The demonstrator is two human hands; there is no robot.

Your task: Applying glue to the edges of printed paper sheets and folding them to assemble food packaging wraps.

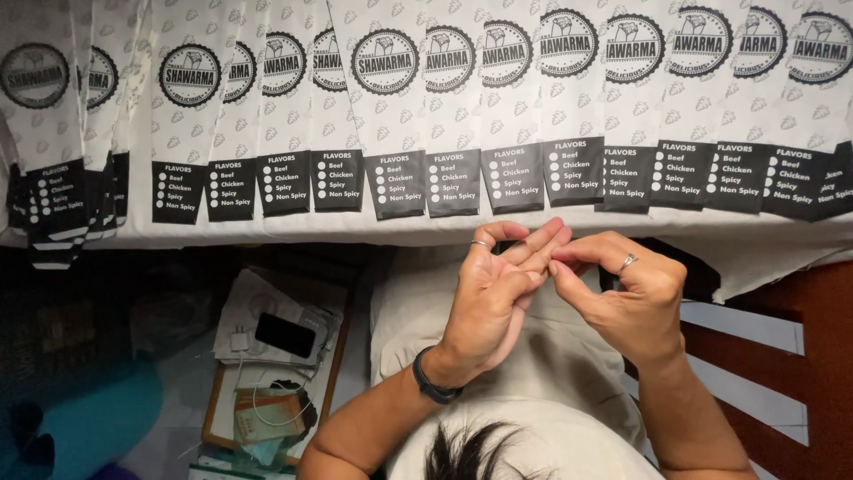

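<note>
The left hand and right hand meet just below the near edge of the desk, which carries a long overlapping row of white paper sleeves with round black emblems and black tick-box panels. Neither hand touches a sleeve; the row lies just beyond the fingertips, nearest at the dark panels directly above the hands. The left hand is held palm up, fingers spread and slightly fanned, released and carrying nothing that can be seen; a ring sits on one finger and a dark wristband circles the wrist. The right hand, also ringed, is pinched thumb to forefinger against the left fingertips, as if rubbing or picking at them; whether anything tiny is caught in that pinch cannot be told. By the look of it, the step in hand is tending the fingertips rather than handling the sleeves, and any reach to the row would call for the hands to part and lift forward over the desk edge. Below the desk edge to the left lies a wooden tray with a dark phone and cables.
</note>
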